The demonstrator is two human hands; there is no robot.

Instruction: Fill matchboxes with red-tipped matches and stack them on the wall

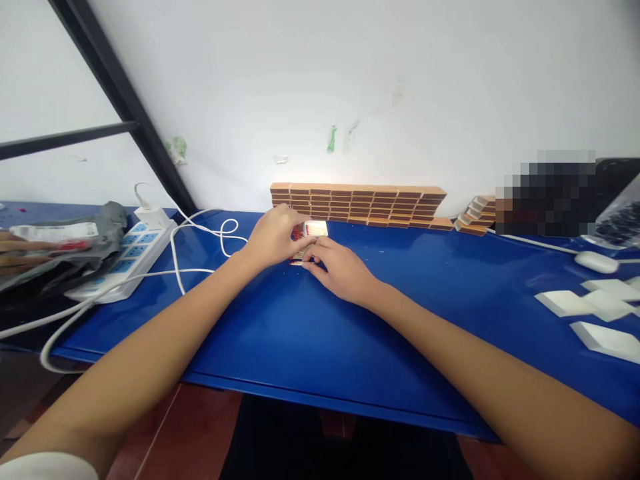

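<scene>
In the middle of the blue table, my left hand [273, 235] curls its fingers over a small white matchbox tray [323, 229] with red-tipped matches in it. Its thumb points right, along the near side of the tray. My right hand [345, 270] is closed in a pinch just to the right, its fingertips at a cluster of matches [299, 254] between the two hands. One loose match [297, 263] lies on the table at those fingertips. Fingers partly hide the tray and the matches.
Behind my hands, a long stack of matchbox sleeves [360, 203] runs along the wall. White trays or boxes [565, 302] lie at the right. At the left are a power strip [133, 257], looping white cables [175, 257] and a grey plastic bag [113, 223].
</scene>
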